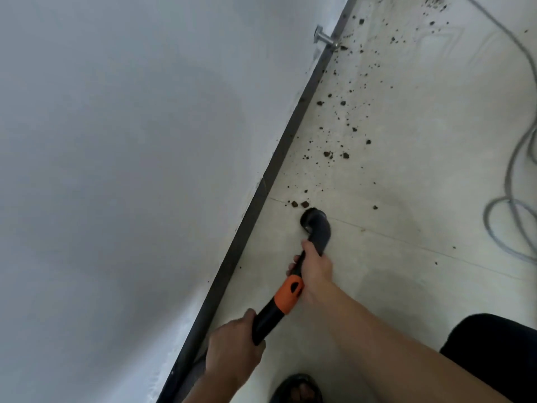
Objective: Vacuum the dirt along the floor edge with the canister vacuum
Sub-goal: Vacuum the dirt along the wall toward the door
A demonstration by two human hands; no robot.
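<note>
Looking down at a pale tiled floor [406, 199] meeting a white wall [116, 170] along a dark baseboard strip [261, 199] running from 7 o'clock up to 1 o'clock. Holding the black vacuum wand [268, 318] in both hands just beside that strip, below the middle of the view toward 6 o'clock. Gripping the tube with the right hand [315, 269], wrapping it between the orange collar [289, 295] and the curved elbow nozzle [315, 225]. Clasping the lower end with the left hand [232, 350] at 7 o'clock, closing round it as well. Aiming the nozzle mouth toward 12 o'clock, at or just over the floor, almost touching the nearest brown crumbs. Facing a trail of loose dirt [328, 154] scattering from the nozzle away toward 1 o'clock, close to the baseboard, past a metal door stop [324, 39] fixed low on the wall. Seeing no canister; noting only a grey cord [517, 141] looping along 3 o'clock and a dark shoe [299, 388] at 6 o'clock. Judging the wand as stiff, light plastic, smooth and possibly slippery, so best taken as here: one hand close behind the elbow for steering, the other lower down for pushing. Judging the dirt as dry, crumbly and light, likely breaking or skittering if struck by the nozzle rim instead of being drawn in.
</note>
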